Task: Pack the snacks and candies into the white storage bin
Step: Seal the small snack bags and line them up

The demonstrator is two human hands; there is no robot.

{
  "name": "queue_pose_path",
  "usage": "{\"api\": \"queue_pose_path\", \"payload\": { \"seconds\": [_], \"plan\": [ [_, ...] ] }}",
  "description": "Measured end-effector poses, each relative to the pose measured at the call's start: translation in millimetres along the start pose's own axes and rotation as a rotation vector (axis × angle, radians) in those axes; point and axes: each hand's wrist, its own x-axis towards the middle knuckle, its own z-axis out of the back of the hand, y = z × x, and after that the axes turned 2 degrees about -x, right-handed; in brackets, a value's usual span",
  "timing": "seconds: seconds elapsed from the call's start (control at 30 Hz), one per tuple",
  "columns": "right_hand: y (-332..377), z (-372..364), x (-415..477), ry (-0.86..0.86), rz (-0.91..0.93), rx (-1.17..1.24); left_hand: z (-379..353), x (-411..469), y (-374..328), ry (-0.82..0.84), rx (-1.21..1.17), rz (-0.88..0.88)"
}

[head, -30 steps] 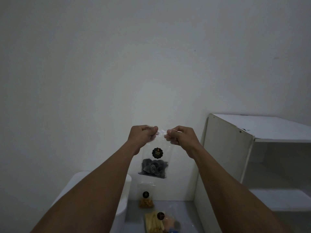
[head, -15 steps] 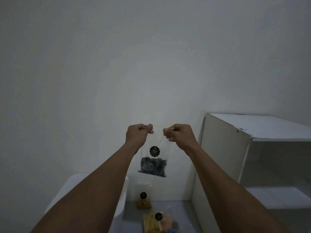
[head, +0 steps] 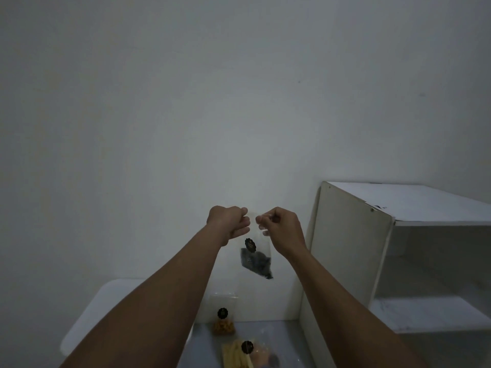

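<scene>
Clear snack bag (head: 255, 260) in two-handed grip

A grey floor (head: 202, 346) meets the white wall. On it a clear pouch of golden-brown snacks (head: 223, 318) stands upright against the wall. Nearer lies a pouch of yellow sticks (head: 237, 355), with what may be a pouch of pinkish sweets (head: 268, 357) touching it. The white storage bin (head: 106, 309) stands left, a white shelf unit (head: 345, 248) right.

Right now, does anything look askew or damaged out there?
The clear snack bag, pinched at its top by the left hand and right hand, hangs tilted, dark contents slumped toward its lower right corner. The white shelf looks chipped at its top front corner.
</scene>
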Motion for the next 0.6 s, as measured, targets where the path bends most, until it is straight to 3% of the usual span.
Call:
{"api": "queue_pose_path", "payload": {
  "seconds": [0.17, 0.3, 0.6],
  "plan": [
    [0, 8, -1, 0.091, -0.006, 0.026, -1, 4, 2, 0.022, -0.011, 0.008],
    [7, 13, -2, 0.205, -0.117, 0.14, 0, 7, 7, 0.092, 0.085, 0.003],
    [5, 13, 7, 0.346, -0.228, 0.141, 13, 9, 10, 0.201, 0.153, 0.033]
  ]
}}
